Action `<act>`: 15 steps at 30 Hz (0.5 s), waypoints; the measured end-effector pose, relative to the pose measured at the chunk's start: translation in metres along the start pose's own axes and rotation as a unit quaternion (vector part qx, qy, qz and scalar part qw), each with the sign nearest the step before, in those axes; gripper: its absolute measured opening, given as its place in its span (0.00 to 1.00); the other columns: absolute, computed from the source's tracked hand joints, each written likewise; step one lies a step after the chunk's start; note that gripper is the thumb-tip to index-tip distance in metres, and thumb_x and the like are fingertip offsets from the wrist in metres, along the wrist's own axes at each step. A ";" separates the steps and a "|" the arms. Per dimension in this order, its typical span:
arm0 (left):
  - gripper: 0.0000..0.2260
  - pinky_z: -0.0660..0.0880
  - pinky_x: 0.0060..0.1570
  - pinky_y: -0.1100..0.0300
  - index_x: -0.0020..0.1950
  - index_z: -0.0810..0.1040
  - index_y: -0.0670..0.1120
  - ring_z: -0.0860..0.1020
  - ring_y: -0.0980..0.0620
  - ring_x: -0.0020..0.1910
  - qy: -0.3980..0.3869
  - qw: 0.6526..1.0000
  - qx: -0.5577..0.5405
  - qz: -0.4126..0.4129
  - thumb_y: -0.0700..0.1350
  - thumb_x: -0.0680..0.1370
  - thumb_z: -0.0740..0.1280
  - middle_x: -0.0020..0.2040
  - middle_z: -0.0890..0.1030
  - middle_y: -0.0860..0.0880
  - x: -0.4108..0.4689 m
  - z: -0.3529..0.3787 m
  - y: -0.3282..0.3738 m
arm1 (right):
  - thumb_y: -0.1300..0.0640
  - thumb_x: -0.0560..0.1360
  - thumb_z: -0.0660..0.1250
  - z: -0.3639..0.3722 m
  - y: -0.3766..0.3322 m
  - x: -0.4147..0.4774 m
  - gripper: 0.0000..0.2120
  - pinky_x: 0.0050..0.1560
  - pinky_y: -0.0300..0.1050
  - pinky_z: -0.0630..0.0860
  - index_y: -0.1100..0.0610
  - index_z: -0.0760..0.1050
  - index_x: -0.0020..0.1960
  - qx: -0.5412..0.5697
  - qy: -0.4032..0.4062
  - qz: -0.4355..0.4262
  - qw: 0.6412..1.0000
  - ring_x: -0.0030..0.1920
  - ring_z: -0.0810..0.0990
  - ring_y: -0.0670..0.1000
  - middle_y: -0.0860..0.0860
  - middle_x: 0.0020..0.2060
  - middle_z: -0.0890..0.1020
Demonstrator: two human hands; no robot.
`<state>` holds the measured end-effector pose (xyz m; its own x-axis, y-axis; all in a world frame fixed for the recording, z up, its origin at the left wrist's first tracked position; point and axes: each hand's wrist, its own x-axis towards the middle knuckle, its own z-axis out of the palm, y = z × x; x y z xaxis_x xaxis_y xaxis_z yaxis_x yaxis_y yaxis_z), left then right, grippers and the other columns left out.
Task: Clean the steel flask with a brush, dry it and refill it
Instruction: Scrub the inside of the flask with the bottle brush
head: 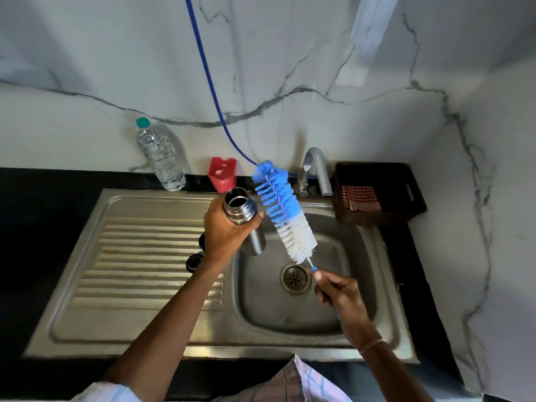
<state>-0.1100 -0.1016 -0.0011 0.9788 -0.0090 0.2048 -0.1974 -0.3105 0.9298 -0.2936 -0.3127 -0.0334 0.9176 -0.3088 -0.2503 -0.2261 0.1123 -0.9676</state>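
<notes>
Over the stainless steel sink (pixel 162 210) at frame centre, the left hand (pixel 226 230) curls its fingers round the uncapped cylindrical steel flask (pixel 238 208), the right hand (pixel 339 294) closes its fingers on the blue-and-white bristle brush (pixel 285 210) outside it: scrubbing, drying, refilling apparently remain.

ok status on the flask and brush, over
Left hand grips steel flask, mouth open. Right hand holds brush by handle, bristles outside flask. Nothing blocks its mouth.

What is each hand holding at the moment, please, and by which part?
The left hand grips the flask just below its open neck; the right hand holds the brush by its handle.
</notes>
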 end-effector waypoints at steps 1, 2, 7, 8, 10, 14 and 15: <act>0.24 0.81 0.49 0.47 0.55 0.80 0.54 0.84 0.51 0.47 0.004 1.000 0.002 0.003 0.58 0.64 0.83 0.49 0.85 0.49 0.003 -0.004 -0.001 | 0.55 0.78 0.69 0.004 0.002 0.003 0.11 0.32 0.41 0.61 0.60 0.86 0.51 -0.004 0.002 0.000 1.000 0.32 0.64 0.52 0.57 0.28 0.70; 0.23 0.81 0.50 0.47 0.54 0.80 0.56 0.84 0.51 0.47 0.008 1.000 0.003 0.006 0.58 0.65 0.83 0.49 0.85 0.49 0.005 -0.008 -0.001 | 0.54 0.78 0.69 0.007 0.003 0.006 0.11 0.31 0.42 0.60 0.60 0.86 0.51 -0.006 0.006 0.003 1.000 0.32 0.64 0.52 0.57 0.28 0.71; 0.22 0.81 0.52 0.45 0.55 0.80 0.56 0.85 0.51 0.49 0.003 1.000 -0.010 0.024 0.54 0.65 0.84 0.50 0.85 0.49 0.016 -0.018 -0.002 | 0.55 0.78 0.69 0.018 0.006 0.012 0.10 0.31 0.43 0.60 0.57 0.86 0.53 -0.001 0.013 0.013 1.000 0.32 0.64 0.52 0.57 0.28 0.72; 0.23 0.81 0.52 0.45 0.56 0.80 0.55 0.85 0.51 0.49 -0.001 1.000 -0.010 0.027 0.53 0.65 0.84 0.51 0.85 0.49 0.017 -0.018 -0.004 | 0.55 0.78 0.69 0.019 0.006 0.012 0.10 0.31 0.43 0.60 0.57 0.86 0.53 0.000 0.013 0.012 1.000 0.32 0.64 0.52 0.57 0.28 0.72; 0.23 0.81 0.51 0.46 0.56 0.79 0.56 0.85 0.51 0.49 -0.007 0.999 -0.007 0.033 0.54 0.65 0.84 0.50 0.85 0.50 0.018 -0.016 -0.005 | 0.55 0.78 0.69 0.019 0.006 0.013 0.10 0.31 0.44 0.60 0.56 0.86 0.54 -0.003 0.018 0.015 1.000 0.33 0.64 0.53 0.57 0.28 0.72; 0.24 0.81 0.51 0.47 0.56 0.79 0.53 0.85 0.53 0.49 -0.018 0.999 -0.010 0.034 0.54 0.65 0.84 0.50 0.85 0.51 0.012 -0.011 -0.009 | 0.53 0.78 0.69 0.017 0.007 0.010 0.10 0.32 0.46 0.59 0.56 0.87 0.52 -0.017 0.024 0.011 1.000 0.34 0.63 0.54 0.57 0.28 0.71; 0.24 0.81 0.51 0.47 0.56 0.80 0.52 0.85 0.53 0.48 -0.019 0.999 -0.012 0.033 0.53 0.65 0.84 0.49 0.85 0.52 0.010 -0.010 -0.009 | 0.54 0.78 0.68 0.016 0.007 0.008 0.10 0.32 0.46 0.59 0.56 0.87 0.51 -0.019 0.022 0.007 1.000 0.33 0.63 0.54 0.57 0.28 0.71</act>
<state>-0.0990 -0.0891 -0.0048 0.9650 -0.0649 0.2541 -0.2619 -0.2849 0.9221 -0.2823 -0.2993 -0.0417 0.8993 -0.3482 -0.2647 -0.2524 0.0812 -0.9642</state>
